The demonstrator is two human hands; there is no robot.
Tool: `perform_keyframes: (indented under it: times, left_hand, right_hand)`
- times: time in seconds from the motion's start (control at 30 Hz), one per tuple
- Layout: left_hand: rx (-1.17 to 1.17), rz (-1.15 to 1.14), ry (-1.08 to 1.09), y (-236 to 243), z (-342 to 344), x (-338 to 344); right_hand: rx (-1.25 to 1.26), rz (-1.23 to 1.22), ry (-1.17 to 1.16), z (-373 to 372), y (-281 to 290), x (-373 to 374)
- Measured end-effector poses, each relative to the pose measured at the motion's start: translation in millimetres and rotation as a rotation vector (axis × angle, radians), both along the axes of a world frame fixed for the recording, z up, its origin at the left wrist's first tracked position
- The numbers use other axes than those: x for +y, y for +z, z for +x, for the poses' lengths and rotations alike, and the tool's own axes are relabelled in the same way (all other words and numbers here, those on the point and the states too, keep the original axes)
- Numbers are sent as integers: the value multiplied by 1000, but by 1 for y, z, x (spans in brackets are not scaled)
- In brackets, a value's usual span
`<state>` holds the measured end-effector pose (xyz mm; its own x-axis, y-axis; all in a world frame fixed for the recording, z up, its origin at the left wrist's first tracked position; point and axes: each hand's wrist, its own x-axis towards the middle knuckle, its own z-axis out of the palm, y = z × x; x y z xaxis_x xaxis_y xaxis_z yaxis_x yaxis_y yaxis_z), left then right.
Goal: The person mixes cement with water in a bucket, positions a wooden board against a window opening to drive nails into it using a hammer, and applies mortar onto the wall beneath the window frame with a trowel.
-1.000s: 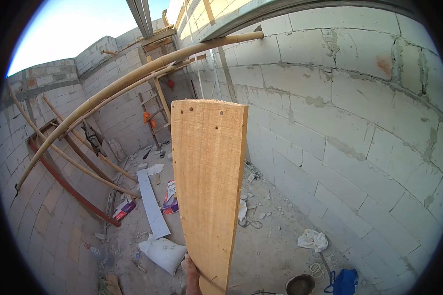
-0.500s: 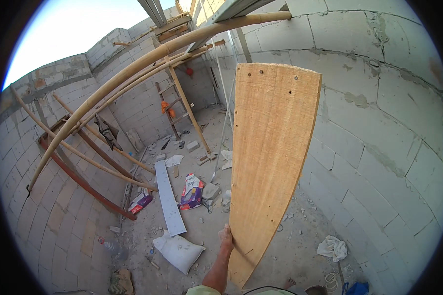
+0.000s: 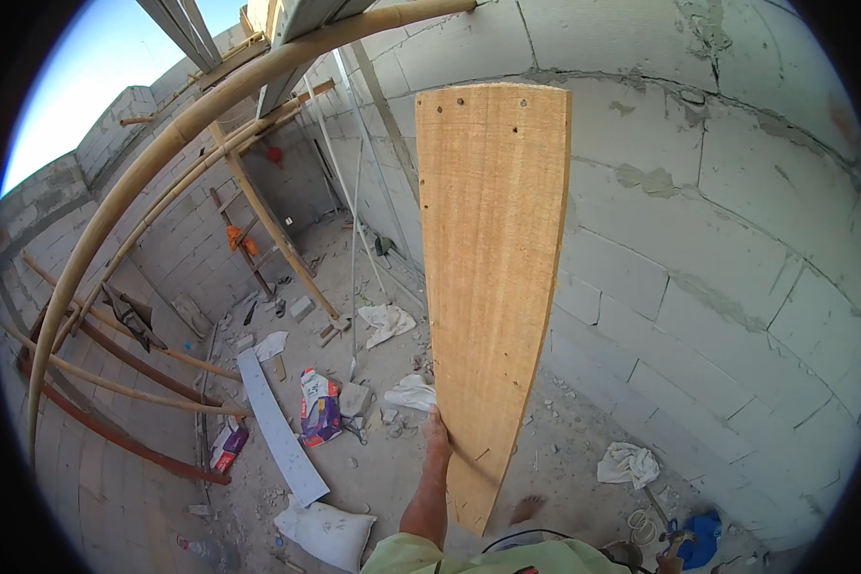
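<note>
My left hand (image 3: 436, 442) is closed on the left edge of a long wooden board (image 3: 493, 258), near its lower end. The board stands nearly upright in front of me, broad at the top and narrower toward the bottom in this view. Several dark nail holes or nail heads mark its top end, and thin nails (image 3: 481, 453) stick out near the bottom. My right hand cannot be made out.
A block wall (image 3: 698, 277) rises on the right. Bamboo poles (image 3: 163, 143) cross the left side. On the dusty floor lie a pale plank (image 3: 279, 426), a white sack (image 3: 327, 534), a torn purple-and-white bag (image 3: 320, 407), white cloth (image 3: 628, 464) and a blue bag (image 3: 701, 539).
The view has turned to the right, so the poles, floor items and wall have shifted left. The board, still in my left hand, appears slightly farther left and higher.
</note>
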<state>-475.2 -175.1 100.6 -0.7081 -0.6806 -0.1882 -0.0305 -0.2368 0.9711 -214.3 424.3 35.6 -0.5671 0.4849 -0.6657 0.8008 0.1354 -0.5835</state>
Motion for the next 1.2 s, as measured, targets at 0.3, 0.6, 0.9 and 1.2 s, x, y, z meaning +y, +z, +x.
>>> perform_keyframes:
  times: [0.3,0.6,0.9,1.2]
  left_hand:
    - [216,175,-119,23,-173,-24]
    - [315,214,-359,4,-302,-1]
    - [263,49,-320,20,-370,46]
    - [-31,17,-478,-26,-445,32]
  right_hand:
    - [-275,21,-318,80,-19,-74]
    - [-155,112,-754,151,62,-177]
    - [-298,200,-894,162,111,-233]
    - [-397,233,-855,162,103,-278]
